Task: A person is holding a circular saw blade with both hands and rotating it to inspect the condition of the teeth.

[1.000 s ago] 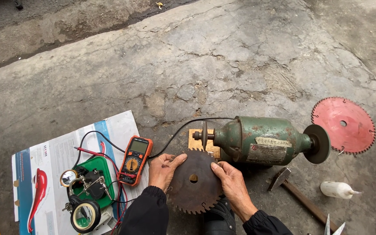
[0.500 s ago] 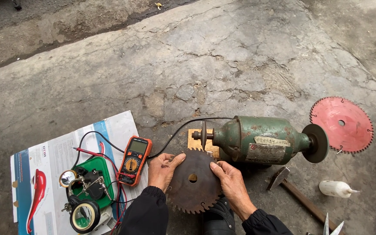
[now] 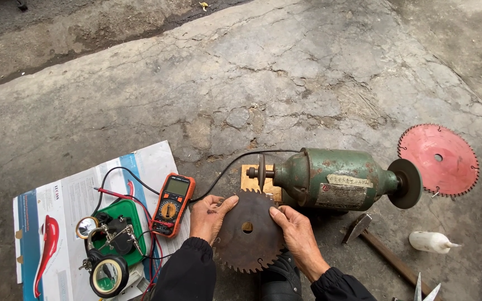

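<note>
I hold the rusty round toothed saw blade clamped between my left hand and right hand, not yet mounted on the green bench motor's shaft just beyond my fingers.

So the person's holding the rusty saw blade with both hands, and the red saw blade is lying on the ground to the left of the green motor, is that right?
Not quite. Both hands, left and right, do hold the rusty saw blade, but the red saw blade lies on the ground to the right of the green motor, not the left. The head view shows this.
</note>
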